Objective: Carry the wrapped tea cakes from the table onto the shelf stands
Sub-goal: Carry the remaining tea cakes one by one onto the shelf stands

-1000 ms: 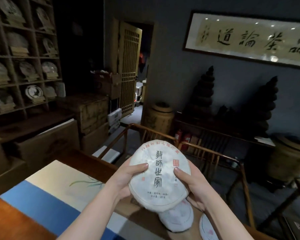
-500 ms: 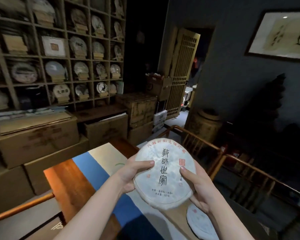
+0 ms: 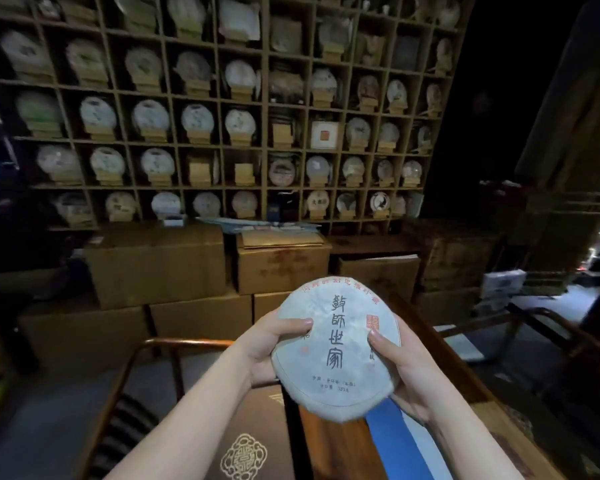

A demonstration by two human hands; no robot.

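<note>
Both hands hold a round tea cake wrapped in white paper with dark printed characters (image 3: 336, 348), face up: the left hand (image 3: 271, 344) grips its left edge, the right hand (image 3: 400, 368) its right. Below them lies the dark wooden counter (image 3: 329, 445). Beyond the hands stand brown cardboard boxes (image 3: 156, 265), then the wooden grid shelf (image 3: 264, 143) of tea cakes on stands.

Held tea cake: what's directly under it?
Under the wrapped tea cake, gripped by left hand and right hand: wooden table with blue runner. The table directly beneath is covered.
</note>
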